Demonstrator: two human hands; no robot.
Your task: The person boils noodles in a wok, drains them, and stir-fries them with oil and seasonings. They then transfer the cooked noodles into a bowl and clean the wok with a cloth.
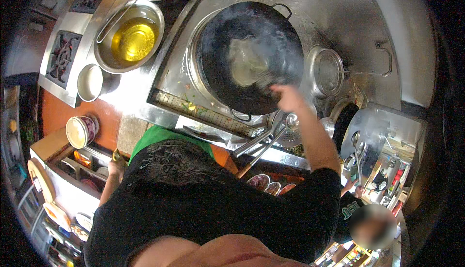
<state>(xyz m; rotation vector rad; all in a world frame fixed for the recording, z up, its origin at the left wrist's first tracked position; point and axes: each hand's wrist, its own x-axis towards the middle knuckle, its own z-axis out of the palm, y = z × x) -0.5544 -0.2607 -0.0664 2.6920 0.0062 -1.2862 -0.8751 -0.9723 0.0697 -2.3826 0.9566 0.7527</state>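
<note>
A large black wok [221,67] sits tilted on the range, with cloudy liquid [244,61] pooled in its bottom. My right hand [292,100] reaches over the wok's near right side. Beside its fingers is a grey streaky blur [268,80]; whether the fingers grip it, I cannot tell. Low at my left side, my left hand [115,167] is closed around a yellowish thing [116,155], perhaps a folded cloth. Just past that hand stands an open-topped counter with compartments [78,170].
A steel bowl of yellow oil [134,40] stands left of the wok, near a small pot [89,82]. To the right are a metal pot [327,71], a tap [385,61] and a perforated ladle [285,132] with long handles nearby. Another person [350,209] works at far right.
</note>
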